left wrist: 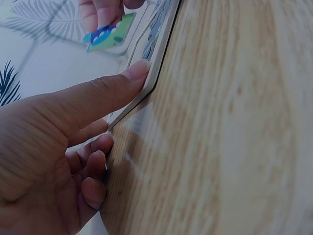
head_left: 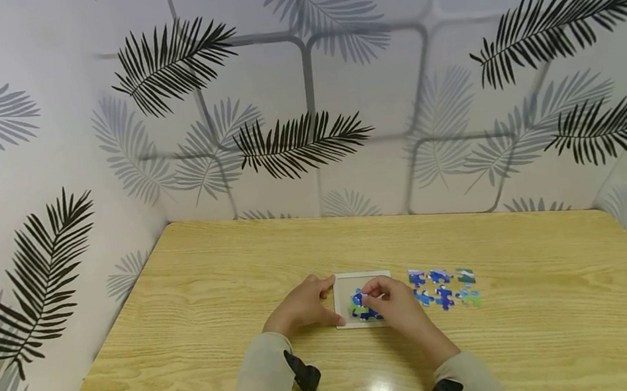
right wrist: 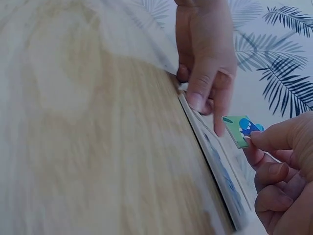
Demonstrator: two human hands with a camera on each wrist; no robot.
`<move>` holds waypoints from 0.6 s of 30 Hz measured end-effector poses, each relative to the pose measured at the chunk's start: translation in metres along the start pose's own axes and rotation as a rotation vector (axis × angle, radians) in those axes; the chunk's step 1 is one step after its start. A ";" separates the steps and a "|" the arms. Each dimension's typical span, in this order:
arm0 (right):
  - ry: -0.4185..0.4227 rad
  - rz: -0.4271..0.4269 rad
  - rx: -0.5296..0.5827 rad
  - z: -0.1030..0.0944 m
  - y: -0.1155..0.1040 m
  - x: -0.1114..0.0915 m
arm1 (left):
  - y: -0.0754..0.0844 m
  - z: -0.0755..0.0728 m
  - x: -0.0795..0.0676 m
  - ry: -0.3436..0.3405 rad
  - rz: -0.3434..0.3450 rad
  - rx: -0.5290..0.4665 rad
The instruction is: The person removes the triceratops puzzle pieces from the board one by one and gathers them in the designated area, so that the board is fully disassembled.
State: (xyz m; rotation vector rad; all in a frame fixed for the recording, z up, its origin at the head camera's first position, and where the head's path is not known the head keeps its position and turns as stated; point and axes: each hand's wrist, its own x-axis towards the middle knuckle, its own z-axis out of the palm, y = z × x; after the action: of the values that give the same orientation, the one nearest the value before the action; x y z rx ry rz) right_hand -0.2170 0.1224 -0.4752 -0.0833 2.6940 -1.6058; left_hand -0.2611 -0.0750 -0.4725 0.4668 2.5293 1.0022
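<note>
My left hand (head_left: 304,307) rests at the left side of a shallow white-rimmed puzzle tray (head_left: 361,274). Its straight thumb presses the near corner and the index finger reaches the far corner; the remaining fingers bend loosely beside the tray in the left wrist view. Above the tray, my right hand (head_left: 396,304) pinches a green and blue puzzle piece (right wrist: 238,131) between thumb and fingers, tilted and raised off the tray in both wrist views. Blue and green pieces (head_left: 375,314) lie inside the tray's near part, partly covered by the right hand.
Several loose puzzle pieces (head_left: 444,297) lie in rows on the wooden table (head_left: 227,268), right of the tray. A leaf-patterned wall (head_left: 289,192) stands behind the table. Each wrist carries a black camera strap (head_left: 304,372).
</note>
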 end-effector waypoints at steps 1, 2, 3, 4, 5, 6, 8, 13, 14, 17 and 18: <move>0.002 0.002 -0.002 -0.004 0.001 0.000 | 0.000 0.000 0.000 0.000 -0.002 -0.003; 0.004 0.018 -0.001 -0.008 0.002 -0.001 | 0.000 0.000 0.000 0.000 -0.005 -0.005; 0.007 0.022 -0.006 -0.012 0.003 -0.002 | 0.000 0.000 0.000 0.000 -0.004 -0.007; 0.010 0.031 -0.011 -0.016 0.005 -0.003 | 0.000 0.000 0.000 -0.001 -0.007 -0.011; 0.016 0.033 -0.017 -0.020 0.007 -0.005 | 0.001 0.001 0.000 -0.001 -0.008 -0.016; 0.020 0.034 -0.023 -0.025 0.010 -0.006 | 0.001 0.001 -0.001 -0.002 -0.006 -0.020; 0.027 0.041 -0.036 -0.034 0.014 -0.010 | 0.001 0.001 -0.001 -0.002 -0.004 -0.020; 0.024 0.061 -0.074 -0.054 0.025 -0.020 | 0.003 0.000 -0.003 -0.003 0.005 -0.015; 0.022 0.068 -0.081 -0.057 0.027 -0.022 | 0.003 0.000 -0.003 -0.004 0.005 -0.014; 0.021 0.084 -0.100 -0.066 0.031 -0.027 | 0.003 -0.001 -0.004 -0.005 0.010 -0.004; 0.019 0.090 -0.103 -0.068 0.033 -0.029 | 0.003 -0.001 -0.004 -0.004 0.009 -0.003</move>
State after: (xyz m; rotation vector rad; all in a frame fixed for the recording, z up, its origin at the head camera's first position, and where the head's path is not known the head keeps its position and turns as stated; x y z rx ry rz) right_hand -0.1918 0.1994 -0.4720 0.0528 2.7503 -1.4520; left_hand -0.2578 -0.0747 -0.4689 0.4791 2.5238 1.0065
